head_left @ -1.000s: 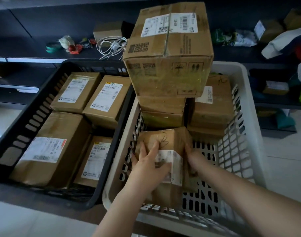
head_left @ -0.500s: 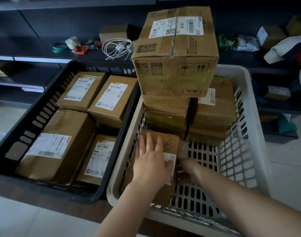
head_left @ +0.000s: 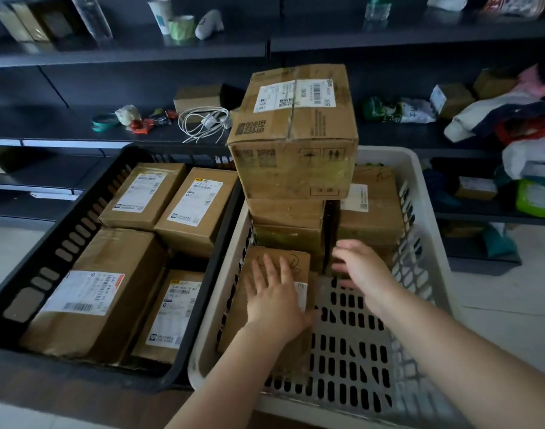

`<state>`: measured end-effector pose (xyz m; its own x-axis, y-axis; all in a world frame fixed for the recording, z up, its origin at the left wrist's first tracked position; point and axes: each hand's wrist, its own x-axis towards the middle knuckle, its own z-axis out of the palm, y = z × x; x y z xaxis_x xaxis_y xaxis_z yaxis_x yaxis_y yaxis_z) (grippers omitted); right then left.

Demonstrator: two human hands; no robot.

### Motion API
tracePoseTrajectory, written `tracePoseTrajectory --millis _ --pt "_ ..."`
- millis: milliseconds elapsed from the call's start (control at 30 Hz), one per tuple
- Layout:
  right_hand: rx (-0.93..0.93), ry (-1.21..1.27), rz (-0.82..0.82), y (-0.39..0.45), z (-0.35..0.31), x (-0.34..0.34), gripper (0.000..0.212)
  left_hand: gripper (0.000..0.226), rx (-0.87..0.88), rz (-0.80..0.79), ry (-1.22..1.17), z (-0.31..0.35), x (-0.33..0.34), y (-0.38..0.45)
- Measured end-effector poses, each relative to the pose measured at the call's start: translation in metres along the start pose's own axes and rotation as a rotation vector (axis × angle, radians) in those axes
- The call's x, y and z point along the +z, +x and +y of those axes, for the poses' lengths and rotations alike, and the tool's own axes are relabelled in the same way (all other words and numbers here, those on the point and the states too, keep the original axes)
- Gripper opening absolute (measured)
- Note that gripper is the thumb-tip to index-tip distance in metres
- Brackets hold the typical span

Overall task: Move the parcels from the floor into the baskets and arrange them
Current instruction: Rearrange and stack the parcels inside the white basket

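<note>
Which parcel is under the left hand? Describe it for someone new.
Find the white basket, on the right beside the black one. In its near-left corner a flat brown parcel lies low against the wall, the left hand pressing on it. Unlike the stacked boxes behind, it bears pen scribbles.

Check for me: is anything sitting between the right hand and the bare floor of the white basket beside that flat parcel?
Nothing visible. The right hand hovers open over bare white basket floor; the flat parcel lies left under the left hand, stacked boxes behind.
</note>
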<state>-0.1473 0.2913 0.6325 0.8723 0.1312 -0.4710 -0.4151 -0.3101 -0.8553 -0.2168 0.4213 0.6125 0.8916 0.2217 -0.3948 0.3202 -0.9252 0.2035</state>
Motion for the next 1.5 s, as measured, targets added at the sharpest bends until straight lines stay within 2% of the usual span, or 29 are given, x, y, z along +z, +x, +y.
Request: tracePoseTrajectory --millis 67,133,200,233,267,333,367,433,500,567,633,700,800,867,933,1033,1067,1133,1233,1300,1400,1500 --pt "-0.203 0.131 0.13 -0.005 -0.018 -0.016 0.028 0.084 0.009 0.181 -0.477 -0.013 -0.018 -0.007" --pt "-0.371 0.274 0.24 -0.009 -0.047 -0.03 0.021 0.06 0.011 0.486 -0.902 -0.022 -0.046 -0.012" --pt "-0.476 0.34 0.272 -0.009 -0.079 -0.036 0.041 0.046 0.054 0.741 -1.115 -0.027 -0.082 -0.007" --pt "-0.501 0.329 0.265 -0.007 -0.095 -0.037 0.057 0.045 0.075 0.796 -1.198 -0.026 -0.102 -0.002" --pt "-0.506 0.303 0.249 -0.003 -0.11 -0.035 0.07 0.049 0.087 0.803 -1.274 -0.024 -0.122 0.004" --pt "-0.478 0.274 0.169 0.005 -0.136 -0.032 0.082 0.056 0.034 0.682 -1.39 -0.015 -0.155 0.021" --pt "-0.452 0.284 0.111 0.009 -0.145 -0.03 0.08 0.057 -0.019 0.58 -1.45 -0.011 -0.169 0.027" --pt "-0.395 0.297 -0.028 0.011 -0.154 -0.027 0.063 0.056 -0.058 0.323 -1.617 -0.004 -0.186 0.034" --pt "-0.379 0.283 -0.112 0.007 -0.156 -0.026 0.047 0.049 -0.003 0.2 -1.673 0.001 -0.188 0.034" --pt "-0.411 0.287 -0.114 -0.001 -0.154 -0.032 0.042 0.044 0.053 0.237 -1.562 0.004 -0.185 0.029" --pt "-0.454 0.313 -0.076 -0.014 -0.145 -0.046 0.033 0.049 0.131 0.257 -1.483 0.005 -0.177 0.021" --pt "-0.499 0.289 -0.076 -0.032 -0.128 -0.065 0.029 0.058 0.181 0.177 -1.44 0.005 -0.164 0.005" --pt "-0.462 0.252 -0.092 -0.062 -0.089 -0.091 0.045 0.074 0.187 0.041 -1.354 0.01 -0.143 -0.026" --pt "-0.377 0.184 -0.083 -0.081 -0.062 -0.105 0.054 0.086 0.203 0.031 -1.097 0.02 -0.129 -0.046" --pt "-0.321 0.084 -0.057 -0.1 -0.042 -0.115 0.062 0.096 0.299 0.027 -0.754 0.032 -0.109 -0.063" --pt "-0.25 -0.135 0.019 -0.116 -0.029 -0.112 0.088 0.099 0.318 -0.059 -0.552 0.042 -0.082 -0.063" --pt "-0.21 -0.226 0.016 -0.115 -0.024 -0.105 0.102 0.097 0.287 -0.123 -0.521 0.042 -0.076 -0.058" --pt "-0.138 -0.378 -0.016 -0.105 -0.01 -0.088 0.119 0.08 0.232 -0.255 -0.448 0.038 -0.065 -0.044" --pt "-0.004 -0.488 -0.044 -0.082 0.017 -0.066 0.136 0.023 0.238 -0.344 -0.387 0.035 -0.041 -0.03" --pt "0.09 -0.558 -0.052 -0.07 0.027 -0.06 0.136 0.019 0.245 -0.325 -0.322 0.036 -0.025 -0.024" --pt "0.165 -0.66 -0.045 -0.057 0.041 -0.055 0.132 0.045 0.177 -0.272 -0.075 0.047 -0.002 -0.011" --pt "0.232 -0.883 -0.138 -0.044 0.063 -0.035 0.124 0.033 0.127 -0.351 0.23 0.063 0.026 -0.005"
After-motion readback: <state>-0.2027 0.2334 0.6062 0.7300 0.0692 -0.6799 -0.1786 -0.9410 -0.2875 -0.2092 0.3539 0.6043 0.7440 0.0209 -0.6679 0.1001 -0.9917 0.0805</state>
